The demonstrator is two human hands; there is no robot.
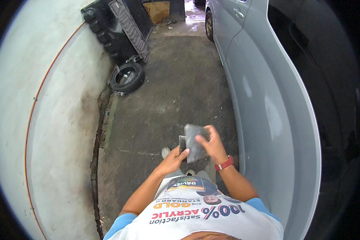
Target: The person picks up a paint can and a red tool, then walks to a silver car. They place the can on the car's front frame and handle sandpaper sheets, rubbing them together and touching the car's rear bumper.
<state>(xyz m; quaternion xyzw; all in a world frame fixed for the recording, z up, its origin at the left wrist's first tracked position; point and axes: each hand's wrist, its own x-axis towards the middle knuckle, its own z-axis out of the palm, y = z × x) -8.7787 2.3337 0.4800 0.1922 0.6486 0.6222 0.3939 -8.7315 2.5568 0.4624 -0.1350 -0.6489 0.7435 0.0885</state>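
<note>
In front of my waist, my right hand (213, 145) is closed on a grey, flat rectangular piece (193, 138), its thumb lying across the face. The piece is smeared by motion, and I cannot tell what it is made of. To its left my left hand (173, 161) is closed on a smaller dark flat piece (182, 143) with a pale edge. My left thumb meets the lower left edge of the grey piece, which partly covers the dark one. A red band (224, 163) circles my right wrist.
A silver-grey van (264, 100) stands close along my right. On the left runs a white wall (64, 104) with an orange hose or cable (37, 94). A tyre (139, 77) and a black ribbed plastic liner (108, 36) rest against it. Dark textured flooring (176, 88) stretches ahead.
</note>
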